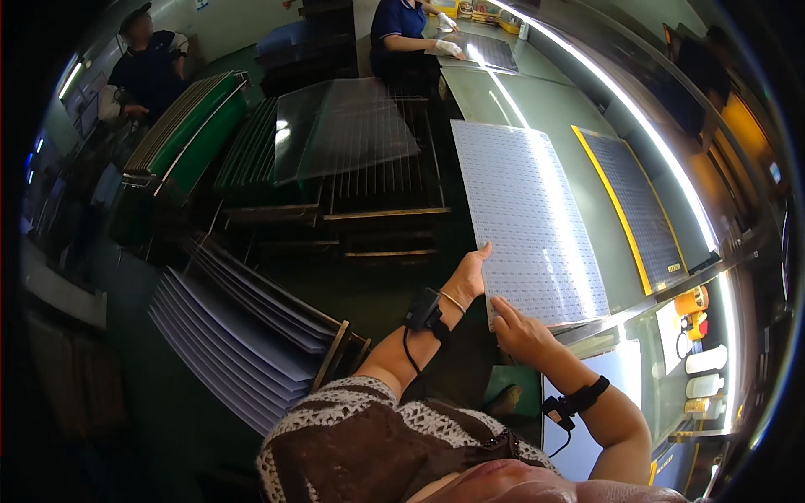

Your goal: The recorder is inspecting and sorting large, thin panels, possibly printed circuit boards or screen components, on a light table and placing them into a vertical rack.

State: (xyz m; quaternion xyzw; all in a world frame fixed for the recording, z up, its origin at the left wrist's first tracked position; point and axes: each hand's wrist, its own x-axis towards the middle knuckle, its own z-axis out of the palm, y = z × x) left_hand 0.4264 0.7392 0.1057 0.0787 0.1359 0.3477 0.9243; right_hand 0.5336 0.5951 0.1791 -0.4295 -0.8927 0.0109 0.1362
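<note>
A large white sheet panel [520, 210] printed with rows of small marks lies tilted over the front edge of the bench. My left hand [475, 270] grips its left edge, thumb on top and the other fingers hidden beneath. Near the panel's lower left corner, my right hand [524, 335] lies over the surface with its index finger stretched out, touching it. The remaining right fingers look partly bent, and nothing shows gripped in them.
A dark panel with a yellow border [633, 210] lies on the green bench [486, 92] under a bright lamp strip. Racks hold white sheets [226, 344] and clear sheets [344, 130]. Bottles [704, 373] stand at right. A gloved person [402, 38] works at the far end; another person [151, 63] stands far left.
</note>
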